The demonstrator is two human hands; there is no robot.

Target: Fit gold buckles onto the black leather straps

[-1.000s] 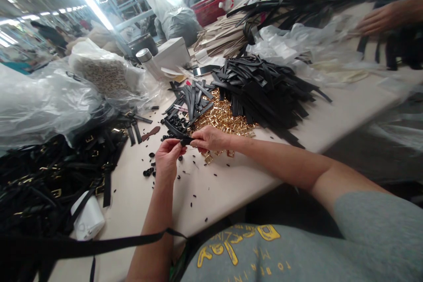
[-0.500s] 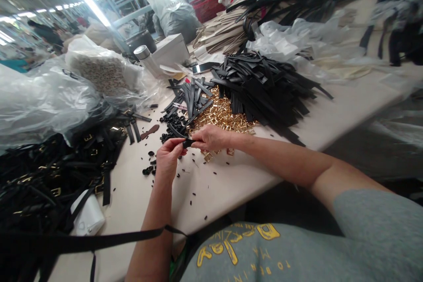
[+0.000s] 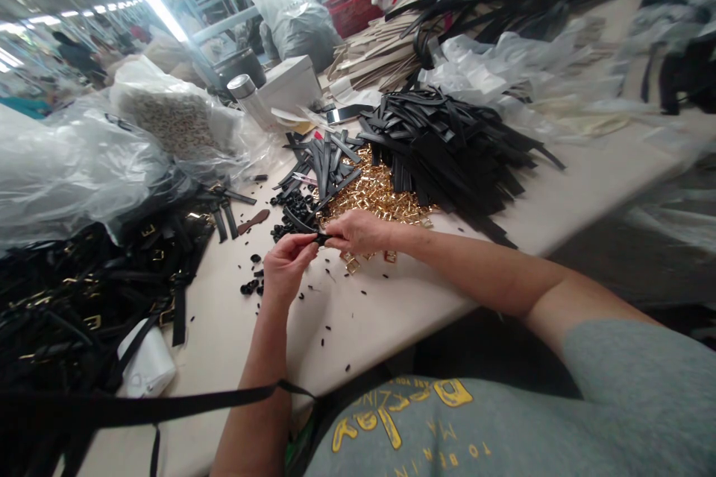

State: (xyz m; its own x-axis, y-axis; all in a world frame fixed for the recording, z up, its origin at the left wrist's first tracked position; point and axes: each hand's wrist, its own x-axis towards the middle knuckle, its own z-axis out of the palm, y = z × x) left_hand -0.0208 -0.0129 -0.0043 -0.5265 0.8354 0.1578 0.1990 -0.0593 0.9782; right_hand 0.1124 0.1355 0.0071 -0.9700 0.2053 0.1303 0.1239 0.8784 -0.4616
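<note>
Both hands meet over the table, pinching one black strap (image 3: 321, 238) between them. My left hand (image 3: 286, 264) is closed on its left part, thumb and forefinger pressed together. From the other side my right hand (image 3: 358, 232) grips it with curled fingers, which hide much of the strap. Just behind the hands lies a heap of gold buckles (image 3: 380, 194). Small black loops (image 3: 294, 210) are piled beside it, and a few more black loops (image 3: 251, 288) lie left of my left wrist. Short black straps (image 3: 325, 160) rest behind the loops.
A large stack of black straps (image 3: 447, 149) lies at the right back. On the left are finished buckled straps (image 3: 83, 298), a white spool (image 3: 148, 361) and a plastic bag (image 3: 72, 171). A brown flat piece (image 3: 253, 221), a phone (image 3: 344, 114) and a flask (image 3: 243, 89) also lie about.
My left hand has turned slightly and shifted closer to my right hand, and less of the strap shows between them. The things on the table look unmoved.
</note>
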